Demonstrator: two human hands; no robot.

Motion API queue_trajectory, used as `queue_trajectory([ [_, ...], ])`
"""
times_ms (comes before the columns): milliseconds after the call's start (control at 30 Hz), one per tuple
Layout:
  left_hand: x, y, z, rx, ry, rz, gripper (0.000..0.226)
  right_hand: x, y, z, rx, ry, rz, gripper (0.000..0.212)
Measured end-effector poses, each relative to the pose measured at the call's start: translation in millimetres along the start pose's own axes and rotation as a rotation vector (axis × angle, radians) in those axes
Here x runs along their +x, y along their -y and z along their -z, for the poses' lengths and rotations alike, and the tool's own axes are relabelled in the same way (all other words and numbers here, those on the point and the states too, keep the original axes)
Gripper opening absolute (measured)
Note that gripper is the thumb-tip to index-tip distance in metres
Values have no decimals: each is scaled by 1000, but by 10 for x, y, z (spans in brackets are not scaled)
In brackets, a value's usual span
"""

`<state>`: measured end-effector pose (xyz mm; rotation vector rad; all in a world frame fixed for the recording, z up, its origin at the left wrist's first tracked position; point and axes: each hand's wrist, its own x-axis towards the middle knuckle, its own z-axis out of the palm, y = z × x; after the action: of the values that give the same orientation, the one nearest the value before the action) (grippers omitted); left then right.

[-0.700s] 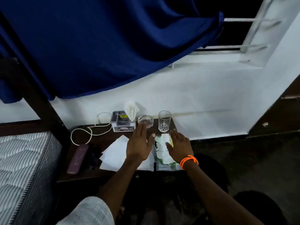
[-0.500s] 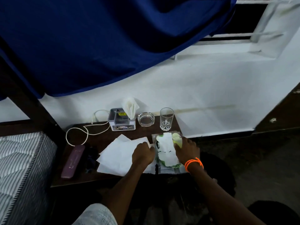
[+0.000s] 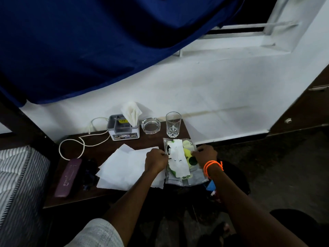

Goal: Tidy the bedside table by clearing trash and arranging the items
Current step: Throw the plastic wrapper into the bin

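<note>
On the right end of the dark table [image 3: 114,152], both hands gripped a torn plastic packet [image 3: 179,161].

Left hand [image 3: 155,161] had its fingers curled onto the packet's left edge; right hand [image 3: 204,155], with an orange band [image 3: 211,167] at the wrist, had fingers curled onto its right edge. Packet lay flat at the table's front right corner, just beside loose white paper sheets [image 3: 124,168]. Along the wall stood a tissue holder [image 3: 124,128], a glass ashtray [image 3: 151,125] and an upright drinking glass [image 3: 173,124], each apart from the packet. A white cord [image 3: 80,143] and a maroon case [image 3: 68,177] lay at the left end, near the mattress [image 3: 19,177].
</note>
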<state>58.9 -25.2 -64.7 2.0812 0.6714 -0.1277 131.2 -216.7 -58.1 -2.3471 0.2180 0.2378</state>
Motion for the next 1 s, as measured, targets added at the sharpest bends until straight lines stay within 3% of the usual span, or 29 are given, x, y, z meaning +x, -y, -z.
queue_trajectory([
  [200,-99,-257,-120,-197,14,-20,10,-86,138,247,231,25,-5,17],
  [467,-433,-854,-470,-255,-35,-96,13,-201,113,579,200,-5,121,8],
  [600,-469,-953,-828,-293,80,-101,23,-142,-154,748,161,-49,48,9],
  [833,-426,-867,-1478,-155,261,-192,43,-18,-666,874,144,-76,-108,12],
  [1000,-239,-610,-1956,-56,489,-207,71,96,-1091,667,103,-44,-186,13],
])
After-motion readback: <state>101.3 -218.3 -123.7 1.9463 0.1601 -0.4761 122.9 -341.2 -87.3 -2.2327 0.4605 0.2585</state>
